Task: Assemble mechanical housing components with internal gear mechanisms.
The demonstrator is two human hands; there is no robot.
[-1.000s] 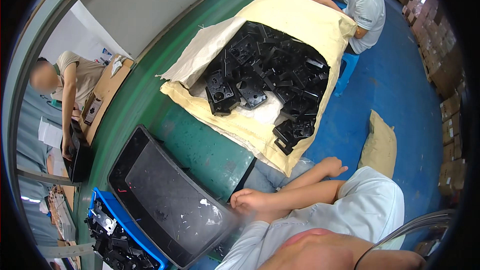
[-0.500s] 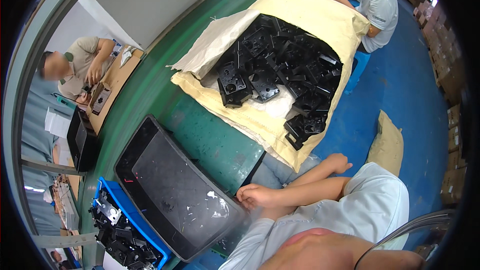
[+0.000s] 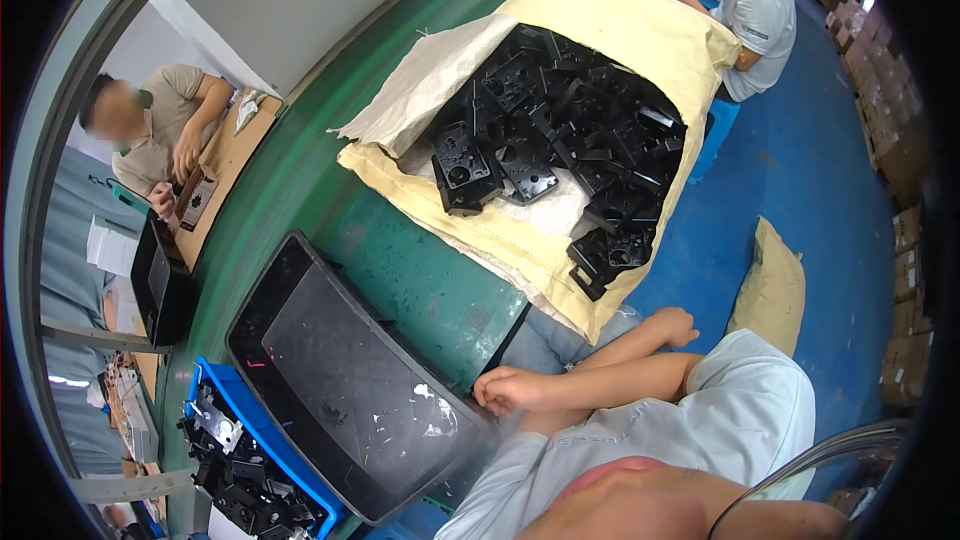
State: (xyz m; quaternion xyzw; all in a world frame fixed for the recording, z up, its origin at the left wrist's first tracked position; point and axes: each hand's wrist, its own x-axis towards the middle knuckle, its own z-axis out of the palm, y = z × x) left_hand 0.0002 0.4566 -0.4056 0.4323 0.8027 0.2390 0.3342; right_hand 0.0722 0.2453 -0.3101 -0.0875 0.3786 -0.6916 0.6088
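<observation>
My forearms are crossed in front of my body. My right hand [image 3: 508,390] reaches to the left, close to the near right edge of a black tray [image 3: 350,370], its fingers loosely curled with nothing visible in them. My left hand [image 3: 677,326] comes out on the right, beyond the other forearm, curled loosely and with nothing visible in it. Ahead of both lies an open yellow woven sack [image 3: 590,20] full of black plastic housings [image 3: 525,170]. The tray's scuffed inner surface shows white patches and a small red mark.
A blue bin [image 3: 240,405] of black and metal parts stands left of the tray. Under the sack is a green bench [image 3: 430,260]. A filled sack [image 3: 770,290] lies on the blue floor. Co-workers sit at left [image 3: 165,130] and far right [image 3: 755,20]. Cartons [image 3: 905,350] line the right.
The co-worker at the left has raised their head and shifted their hands over the box on their bench. My crossed arms stay almost still.
</observation>
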